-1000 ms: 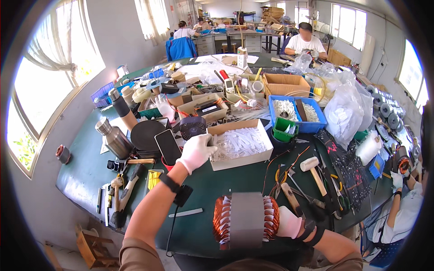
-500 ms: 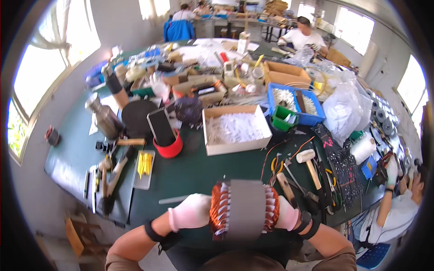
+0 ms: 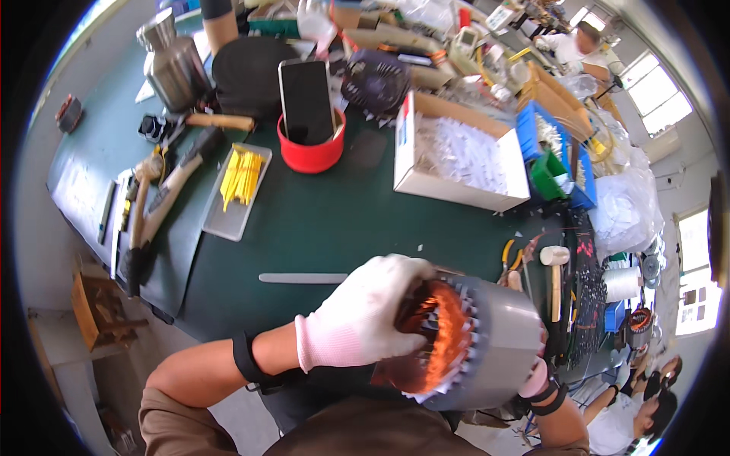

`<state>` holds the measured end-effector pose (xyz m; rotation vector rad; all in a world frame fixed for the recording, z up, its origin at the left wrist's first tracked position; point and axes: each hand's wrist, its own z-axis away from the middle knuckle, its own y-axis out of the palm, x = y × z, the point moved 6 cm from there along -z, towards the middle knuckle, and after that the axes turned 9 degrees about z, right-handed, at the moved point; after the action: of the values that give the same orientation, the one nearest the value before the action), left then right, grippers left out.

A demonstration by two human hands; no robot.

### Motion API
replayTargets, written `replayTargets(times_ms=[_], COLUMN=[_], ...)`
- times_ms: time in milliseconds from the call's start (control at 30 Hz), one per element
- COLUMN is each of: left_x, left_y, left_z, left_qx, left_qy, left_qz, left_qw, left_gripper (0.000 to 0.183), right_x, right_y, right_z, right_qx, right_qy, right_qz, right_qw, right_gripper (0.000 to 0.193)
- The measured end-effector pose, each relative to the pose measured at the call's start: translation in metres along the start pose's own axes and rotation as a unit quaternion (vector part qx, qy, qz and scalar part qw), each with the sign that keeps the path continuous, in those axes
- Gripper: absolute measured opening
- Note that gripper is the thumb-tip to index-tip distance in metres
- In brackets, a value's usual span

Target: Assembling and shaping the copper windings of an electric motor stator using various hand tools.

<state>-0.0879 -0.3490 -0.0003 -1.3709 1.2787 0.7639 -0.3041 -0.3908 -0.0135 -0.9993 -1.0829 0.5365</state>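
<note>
A motor stator (image 3: 494,338), a grey steel cylinder with orange copper windings and white slot liners around its open end, is tilted above the table's front edge, with that end turned left. My left hand (image 3: 369,308), in a white glove with a pink cuff, is closed on the winding end, thumb and fingers at the rim of the bore. Beyond the stator, my right hand (image 3: 534,378) supports its other end; its fingers are mostly hidden. A flat pale strip (image 3: 303,278) lies on the table beside my left hand.
Ahead are a white box of paper slips (image 3: 464,156), a red bowl (image 3: 310,152) with a phone (image 3: 306,102), and a tray of yellow sticks (image 3: 240,178). Hammers lie at left; a mallet (image 3: 555,257) and pliers (image 3: 512,258) at right. A co-worker (image 3: 620,418) sits at lower right.
The stator has turned from lying crosswise between both hands to showing its open end, and shifted right. My left hand has moved onto the winding rim. The view has swung down and left.
</note>
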Motion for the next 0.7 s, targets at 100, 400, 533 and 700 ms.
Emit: replayTargets(times_ms=[100,400,533,700], left_x=[0.001,0.019,0.029,0.048], left_y=[0.005,0.009,0.012,0.017], left_z=[-0.011,-0.011,-0.014,0.0], left_qx=[0.073,0.057,0.095,0.121], left_qy=[-0.014,0.054,0.05,0.036], left_qz=[0.05,-0.047,0.045,0.139], left_qw=[0.996,0.996,0.993,0.982], left_gripper=[0.068,0.055,0.058,0.061], right_x=[0.008,0.029,0.051,0.07], right_y=[-0.009,-0.039,-0.049,-0.058], right_z=[-0.003,-0.024,-0.042,-0.048], right_qx=[0.003,-0.041,-0.06,-0.131], right_qy=[0.05,0.157,0.241,0.223], right_qz=[0.004,0.006,0.025,0.066], right_qw=[0.999,0.987,0.968,0.964], right_gripper=[0.058,0.06,0.064,0.06])
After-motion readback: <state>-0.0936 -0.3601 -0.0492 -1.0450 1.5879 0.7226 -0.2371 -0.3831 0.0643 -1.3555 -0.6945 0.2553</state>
